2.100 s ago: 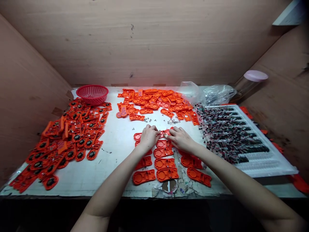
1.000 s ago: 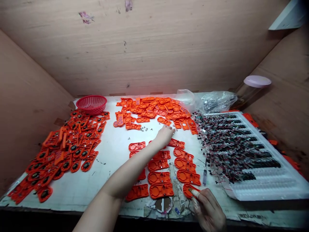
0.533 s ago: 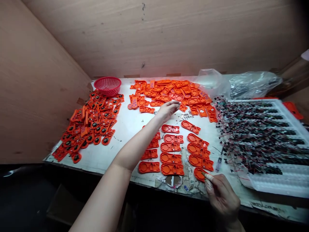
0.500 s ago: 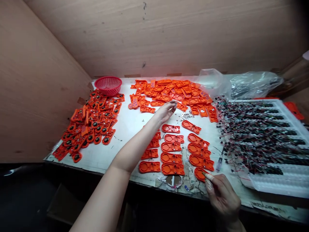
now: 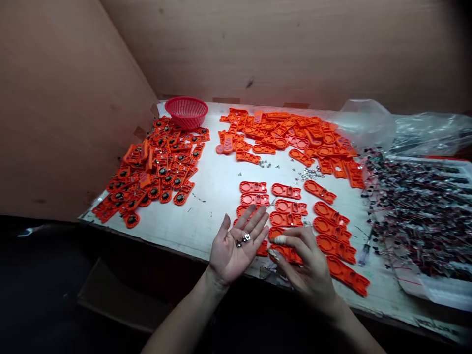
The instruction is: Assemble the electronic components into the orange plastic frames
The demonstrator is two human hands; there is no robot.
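My left hand (image 5: 234, 250) is palm up with its fingers stretched out, and small metal pieces (image 5: 245, 239) lie on the palm. Just to its right, my right hand (image 5: 308, 265) is bent over the orange plastic casings (image 5: 287, 220), thumb and forefinger a little apart. Nothing shows between those fingertips; a pale covering wraps the forefinger's tip. The casings lie in three columns, some partly hidden by my hands. At the lower right lies a single orange casing (image 5: 347, 276), with no hand on it.
Loose metal pieces (image 5: 311, 173) lie behind the columns, before an orange casing heap (image 5: 276, 130). At left are casings with black round parts (image 5: 162, 172) and a red basket (image 5: 187, 112). Wired parts (image 5: 424, 211) fill the right side, near a screwdriver (image 5: 365, 251) and plastic bags (image 5: 368, 123).
My left hand has come back from the loose metal pieces and turned palm up, with pieces on it. My right hand has left the lower right casing and moved left. The view has shifted.
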